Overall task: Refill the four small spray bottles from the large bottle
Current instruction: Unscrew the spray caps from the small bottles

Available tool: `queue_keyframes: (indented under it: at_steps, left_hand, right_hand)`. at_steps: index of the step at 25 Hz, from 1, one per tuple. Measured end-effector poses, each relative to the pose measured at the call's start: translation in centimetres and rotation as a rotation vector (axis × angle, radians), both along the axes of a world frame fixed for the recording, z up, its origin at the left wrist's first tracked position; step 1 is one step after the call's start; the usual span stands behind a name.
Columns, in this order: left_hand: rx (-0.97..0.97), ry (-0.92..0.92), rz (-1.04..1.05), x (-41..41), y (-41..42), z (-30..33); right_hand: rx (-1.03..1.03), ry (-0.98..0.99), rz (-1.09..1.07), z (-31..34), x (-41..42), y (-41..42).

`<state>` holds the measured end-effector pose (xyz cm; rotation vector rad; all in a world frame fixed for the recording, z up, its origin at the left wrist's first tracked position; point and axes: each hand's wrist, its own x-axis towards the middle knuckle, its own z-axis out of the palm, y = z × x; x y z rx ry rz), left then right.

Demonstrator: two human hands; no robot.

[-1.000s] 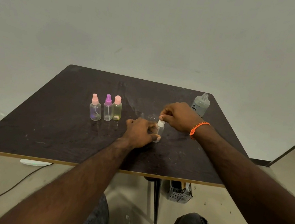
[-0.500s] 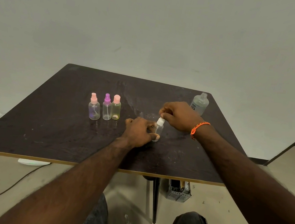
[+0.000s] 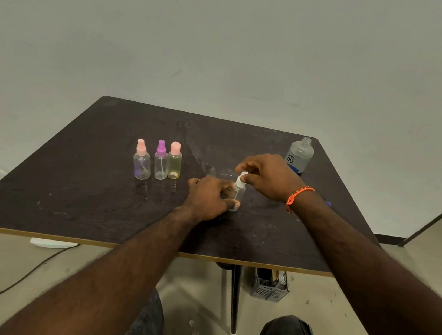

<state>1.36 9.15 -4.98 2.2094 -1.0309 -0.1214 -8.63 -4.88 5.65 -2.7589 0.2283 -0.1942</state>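
In the head view, the left hand [image 3: 210, 197] is gripping the upright clear spray bottle [image 3: 237, 195] mid-table while the right hand [image 3: 267, 175] is pinching its white spray top [image 3: 242, 176] directly above, probably twisting it along the vertical axis.

One readable label, on the large bottle

The large bottle [image 3: 299, 156], standing uncapped near the far right corner of the table [image 3: 72, 203], carries dark lettering on its clear side that reads "re-nu", split over two lines: "re-" above and "nu" below. Under the lettering sits a blue band, too small to make out any words on it. The four small spray bottles bear no text that can be read from this view.
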Motion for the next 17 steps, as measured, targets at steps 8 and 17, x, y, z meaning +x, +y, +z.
queue_keyframes:
  at_steps: [8, 17]
  left_hand:
    - [0.007, -0.012, 0.002, 0.2, -0.9, 0.2]
    - [-0.001, -0.024, 0.017, 0.4, -2.1, 0.1]
  right_hand:
    - [0.186, -0.303, -0.202, 1.8, -3.1, -2.7]
    - [0.07, -0.373, -0.762, -6.7, -8.9, -7.8]
